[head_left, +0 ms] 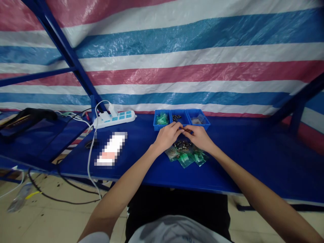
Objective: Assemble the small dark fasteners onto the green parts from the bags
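- The tips of the left hand [167, 135] and right hand [198, 135] crowd together, masking whatever may sit between them; clock directions here run from that meeting point.
- A pixelated oblong item [111, 148], between eight and nine o'clock, cannot be identified.
- A dark object [30, 116] farther out at nine is cut by the picture edge.
- The blue tabletop [253, 152] backs onto a striped tarpaulin [177, 72] at twelve, with a blue metal frame [75, 65] rising at ten. Tiled floor [27, 226] shows toward eight.
- A white power strip [123, 117] lies between nine and ten, plugs and cords attached.
- Three blue bins [157, 128] stand side by side just beyond the hands: green contents at ten o'clock, small black-and-white parts [176, 118] at twelve, clear bags [198, 120] at two.
- A heap of small dark and metallic parts [182, 145] sits close by at six, partly overlapping clear and green plastic bags [186, 159] on the near side.
- Both hands are bent inward with fingers curled and fingertips gathered as in a pinch; whether either grips a part cannot be told.
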{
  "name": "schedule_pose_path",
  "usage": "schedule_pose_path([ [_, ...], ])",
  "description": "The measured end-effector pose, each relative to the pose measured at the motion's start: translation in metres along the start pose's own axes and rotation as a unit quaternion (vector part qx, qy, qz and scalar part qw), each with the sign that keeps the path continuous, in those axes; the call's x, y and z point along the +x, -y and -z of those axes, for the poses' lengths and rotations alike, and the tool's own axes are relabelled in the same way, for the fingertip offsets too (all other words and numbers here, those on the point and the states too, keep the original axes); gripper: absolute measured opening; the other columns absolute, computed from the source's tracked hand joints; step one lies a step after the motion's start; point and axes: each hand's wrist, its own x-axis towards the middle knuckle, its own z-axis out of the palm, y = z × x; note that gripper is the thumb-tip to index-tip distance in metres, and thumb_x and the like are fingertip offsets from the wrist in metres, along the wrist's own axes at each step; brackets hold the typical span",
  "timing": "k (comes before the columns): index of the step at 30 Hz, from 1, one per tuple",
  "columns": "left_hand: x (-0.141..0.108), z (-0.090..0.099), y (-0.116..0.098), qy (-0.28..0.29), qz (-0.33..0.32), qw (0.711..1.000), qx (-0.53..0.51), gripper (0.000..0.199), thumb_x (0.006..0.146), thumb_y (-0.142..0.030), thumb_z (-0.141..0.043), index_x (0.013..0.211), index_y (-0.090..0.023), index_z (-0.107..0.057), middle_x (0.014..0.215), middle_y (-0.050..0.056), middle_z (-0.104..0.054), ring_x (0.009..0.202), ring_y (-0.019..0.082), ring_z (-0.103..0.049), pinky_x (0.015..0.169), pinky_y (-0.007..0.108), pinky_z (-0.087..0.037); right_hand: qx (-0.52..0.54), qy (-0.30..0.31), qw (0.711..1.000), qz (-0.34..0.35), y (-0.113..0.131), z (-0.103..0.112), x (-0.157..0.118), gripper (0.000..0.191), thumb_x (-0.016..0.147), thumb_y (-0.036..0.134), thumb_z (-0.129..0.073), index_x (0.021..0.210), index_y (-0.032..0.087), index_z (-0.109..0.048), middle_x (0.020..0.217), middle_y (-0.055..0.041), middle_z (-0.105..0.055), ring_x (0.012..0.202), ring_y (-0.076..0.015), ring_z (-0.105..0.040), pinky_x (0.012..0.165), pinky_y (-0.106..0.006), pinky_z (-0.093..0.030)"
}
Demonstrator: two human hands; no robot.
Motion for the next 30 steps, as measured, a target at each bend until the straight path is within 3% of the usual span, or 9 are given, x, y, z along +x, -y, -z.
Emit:
schedule_pose_path([
  [6, 0.0003, 0.0003, 0.0, -0.005, -0.002, 1.0, 0.004, 0.026, 0.105, -0.028, -0.037, 0.107, -0.019, -0.06, 0.102, 0.006, -0.066, 0.093, 0.02, -0.066, 0.075, 0.029, -0.05, 0.006, -0.009, 1.0, -0.006, 0.0029, 0.0026, 0.0002, 0.024, 0.095, 0.034, -0.053, 0.086, 0.019, -0.069, 0.077, -0.0035, -0.072, 0.066, -0.0181, -0.062, 0.064, -0.028, -0.041],
  [10, -0.0002, 0.0, 0.0006, -0.001, -0.014, 1.0, 0.005, 0.021, 0.102, -0.023, -0.042, 0.111, -0.018, -0.059, 0.107, 0.007, -0.067, 0.093, 0.02, -0.066, 0.075, 0.03, -0.051, 0.013, -0.033, 0.999, -0.006, 0.004, 0.0031, 0.0002, 0.022, 0.093, 0.034, -0.055, 0.083, 0.019, -0.068, 0.075, -0.0029, -0.072, 0.067, -0.0183, -0.063, 0.066, -0.029, -0.043],
  [16, 0.0003, -0.0016, 0.0008, -0.001, -0.013, 1.0, 0.005, 0.019, 0.102, -0.028, -0.046, 0.109, -0.018, -0.06, 0.102, 0.006, -0.068, 0.09, 0.021, -0.067, 0.073, 0.03, -0.051, 0.048, -0.084, 0.995, -0.006, 0.0051, 0.0017, -0.0013, 0.016, 0.091, 0.034, -0.059, 0.09, 0.02, -0.067, 0.082, -0.0047, -0.073, 0.075, -0.0204, -0.067, 0.065, -0.029, -0.047],
  [30, 0.0005, 0.0015, 0.0012, 0.007, -0.045, 0.999, 0.007, 0.021, 0.102, -0.03, -0.047, 0.096, -0.018, -0.063, 0.092, 0.003, -0.066, 0.079, 0.015, -0.064, 0.07, 0.026, -0.046, -0.023, -0.097, 0.994, 0.04, 0.0026, -0.0027, -0.0045, 0.026, 0.098, 0.024, -0.044, 0.101, 0.02, -0.07, 0.099, -0.0092, -0.075, 0.089, -0.0237, -0.069, 0.083, -0.034, -0.05],
])
